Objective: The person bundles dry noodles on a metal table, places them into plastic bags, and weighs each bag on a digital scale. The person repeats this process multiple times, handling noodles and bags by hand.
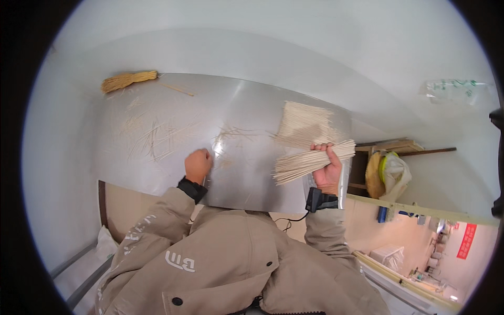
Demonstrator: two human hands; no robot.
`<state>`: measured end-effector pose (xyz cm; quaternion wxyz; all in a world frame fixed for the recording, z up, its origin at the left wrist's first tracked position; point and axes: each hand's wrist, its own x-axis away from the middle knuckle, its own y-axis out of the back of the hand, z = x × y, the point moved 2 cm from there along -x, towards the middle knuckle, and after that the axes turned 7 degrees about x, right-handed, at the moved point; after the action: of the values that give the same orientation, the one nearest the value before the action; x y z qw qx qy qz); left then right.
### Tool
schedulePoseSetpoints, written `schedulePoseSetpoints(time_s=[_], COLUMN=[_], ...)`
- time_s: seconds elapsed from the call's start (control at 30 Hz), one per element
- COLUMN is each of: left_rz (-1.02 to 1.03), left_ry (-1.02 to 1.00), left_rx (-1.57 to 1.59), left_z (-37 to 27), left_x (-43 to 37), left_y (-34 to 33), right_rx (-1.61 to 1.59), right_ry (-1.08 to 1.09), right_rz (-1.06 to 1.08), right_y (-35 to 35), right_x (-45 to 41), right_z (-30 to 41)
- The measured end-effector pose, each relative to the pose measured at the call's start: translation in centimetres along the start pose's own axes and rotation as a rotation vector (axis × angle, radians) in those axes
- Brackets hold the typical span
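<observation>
My right hand (327, 173) grips a thick bundle of thin pale strands (301, 164) that look like dried noodles. The bundle lies across my palm, tilted up to the right, with its left end fanned out. Just beyond it, a flat pile of the same strands (305, 118) rests on the metal tabletop (252, 177). My left hand (198, 164) is curled into a fist near the table's front edge, and nothing shows in it. Loose strands (155, 138) lie scattered to its upper left, and more short broken pieces (232, 134) lie beyond it toward the middle.
A straw hand brush (129, 81) lies at the far left corner beside a thin stick (177, 89). Pale walls bound the table's back and left. Right of the table stands a wooden shelf (358, 169) with a whitish bag (395, 177). A cable (293, 219) hangs from my right wrist device.
</observation>
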<state>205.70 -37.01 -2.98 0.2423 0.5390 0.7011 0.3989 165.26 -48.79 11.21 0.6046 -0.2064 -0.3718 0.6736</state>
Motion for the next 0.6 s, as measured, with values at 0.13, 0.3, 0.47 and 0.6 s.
schedulePoseSetpoints(time_s=[0.13, 0.3, 0.47, 0.6], left_rz=[-0.058, 0.054, 0.544, 1.27], left_ry=[-0.409, -0.619, -0.205, -0.028], left_rx=[0.117, 0.185, 0.668, 0.888], left_z=[-10.2, -23.0, -22.3, -19.6], left_x=[-6.6, -7.9, -6.7, -2.1], left_y=[3.0, 1.2, 0.7, 3.2], right_rx=[-0.011, -0.052, -0.142, -0.25], right_ry=[-0.078, -0.181, -0.243, -0.26], right_rz=[-0.001, 0.057, 0.058, 0.077], right_y=[0.5, -0.7, -2.0, -3.7], right_x=[0.9, 1.0, 0.3, -0.3], right_z=[0.2, -1.8, -4.8, -6.1])
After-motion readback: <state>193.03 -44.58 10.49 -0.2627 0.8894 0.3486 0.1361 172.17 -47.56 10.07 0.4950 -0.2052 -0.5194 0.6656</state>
